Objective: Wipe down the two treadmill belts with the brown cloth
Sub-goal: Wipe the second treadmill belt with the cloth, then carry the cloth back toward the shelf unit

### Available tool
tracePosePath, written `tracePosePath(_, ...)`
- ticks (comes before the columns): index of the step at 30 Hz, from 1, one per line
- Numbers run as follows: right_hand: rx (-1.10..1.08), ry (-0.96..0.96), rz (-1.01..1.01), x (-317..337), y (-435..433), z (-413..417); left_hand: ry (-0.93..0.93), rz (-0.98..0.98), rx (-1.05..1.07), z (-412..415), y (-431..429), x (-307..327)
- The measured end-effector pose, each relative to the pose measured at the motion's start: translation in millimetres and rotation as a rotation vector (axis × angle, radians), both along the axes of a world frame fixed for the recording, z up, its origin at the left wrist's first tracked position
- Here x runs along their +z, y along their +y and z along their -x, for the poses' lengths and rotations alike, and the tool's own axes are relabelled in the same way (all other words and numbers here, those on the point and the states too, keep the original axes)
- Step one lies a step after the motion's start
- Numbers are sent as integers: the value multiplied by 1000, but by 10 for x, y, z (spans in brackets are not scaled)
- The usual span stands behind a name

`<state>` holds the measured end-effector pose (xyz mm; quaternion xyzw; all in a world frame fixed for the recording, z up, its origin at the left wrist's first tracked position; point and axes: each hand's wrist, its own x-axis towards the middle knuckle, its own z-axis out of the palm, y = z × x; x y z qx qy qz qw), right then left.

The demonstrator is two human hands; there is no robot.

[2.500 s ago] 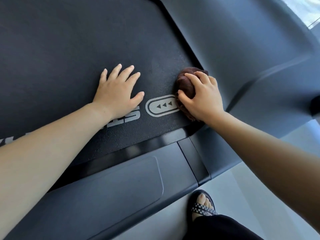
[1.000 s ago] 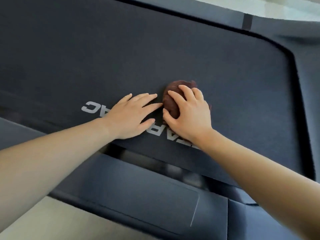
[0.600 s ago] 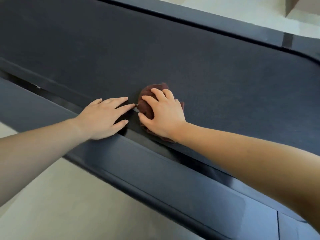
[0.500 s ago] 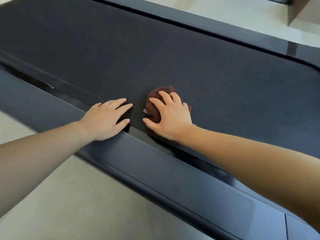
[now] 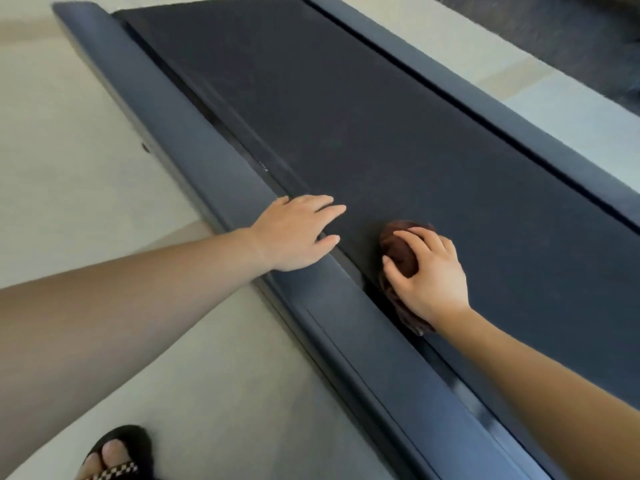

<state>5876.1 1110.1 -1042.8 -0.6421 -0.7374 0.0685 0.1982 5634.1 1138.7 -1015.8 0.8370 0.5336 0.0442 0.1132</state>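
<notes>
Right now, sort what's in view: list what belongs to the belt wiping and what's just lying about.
In the job: brown cloth, gripped by the right hand; treadmill belt under it; left hand, flat across the side rail and belt edge.
Just there: floor; sandalled foot.

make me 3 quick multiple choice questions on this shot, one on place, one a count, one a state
1. Where is the brown cloth?
A. on the floor
B. on the far rail
C. on the treadmill belt, by its near edge

2. How many hands touch the cloth?
A. none
B. one
C. two

3. How is the left hand?
A. flat, fingers straight, across the near side rail and the belt edge
B. a fist in the air
C. gripping the cloth

Answers:
1. C, the cloth sits on the dark belt beside the near rail.
2. B, only the right hand grips it.
3. A, its palm is on the rail and its fingers reach onto the belt.
</notes>
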Motion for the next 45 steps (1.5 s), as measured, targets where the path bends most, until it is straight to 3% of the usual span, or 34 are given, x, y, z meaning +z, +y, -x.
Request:
tracePosePath(6,162,109,119,449,195,1206,28,110,241,1050,-270,410)
tracePosePath(13,258,271,303,1384,-113,2587,-8,226,486,2266,-987,1403)
tracePosePath(22,437,238,540,3436,-610,4052,-166,320,803,3247,-2001,3311)
tracePosePath(31,594,242,554,5448,-819,5294,-241,282,999,4246,-2539,5412)
tracePosePath(38,670,340,507,6499,-410,5868,-194,193,1079,4875,-2282,6514)
tracePosePath(45,699,425,423,6985,492,6463,-276,13,1141,5333,-1354,7085)
